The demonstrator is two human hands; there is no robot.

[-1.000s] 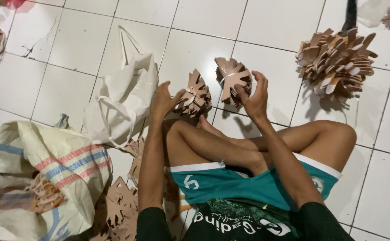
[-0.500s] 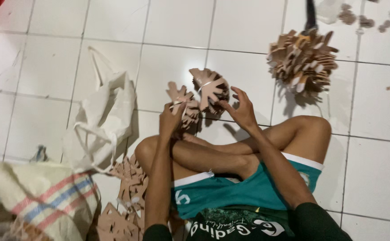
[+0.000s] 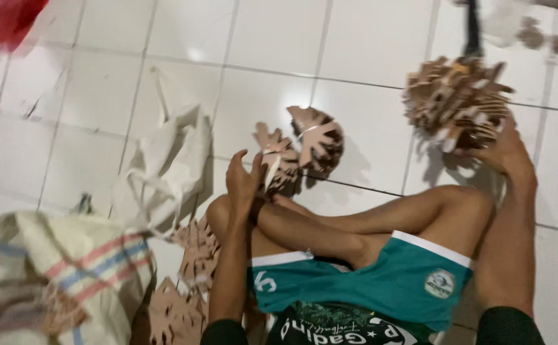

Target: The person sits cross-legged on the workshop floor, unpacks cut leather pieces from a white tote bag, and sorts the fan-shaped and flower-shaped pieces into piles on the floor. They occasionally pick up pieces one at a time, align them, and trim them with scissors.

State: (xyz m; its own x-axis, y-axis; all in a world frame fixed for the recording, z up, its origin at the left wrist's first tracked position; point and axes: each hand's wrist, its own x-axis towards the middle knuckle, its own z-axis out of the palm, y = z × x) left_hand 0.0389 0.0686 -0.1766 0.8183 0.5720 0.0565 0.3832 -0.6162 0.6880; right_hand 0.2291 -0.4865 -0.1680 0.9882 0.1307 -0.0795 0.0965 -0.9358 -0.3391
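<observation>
The left hand [image 3: 244, 182] grips a bunch of flat brown cut-outs [image 3: 298, 150] over the crossed legs. The right hand [image 3: 505, 153] (fingers spread) rests on a bigger cut-out pile [image 3: 458, 102] on the tiled floor [image 3: 368, 57].

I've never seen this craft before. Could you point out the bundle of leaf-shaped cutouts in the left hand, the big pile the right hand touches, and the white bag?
bundle of cutouts [image 3: 301, 147], head view, on its top piece.
big pile of cutouts [image 3: 458, 102], head view, middle.
white bag [image 3: 167, 169], head view, its crumpled body.
</observation>
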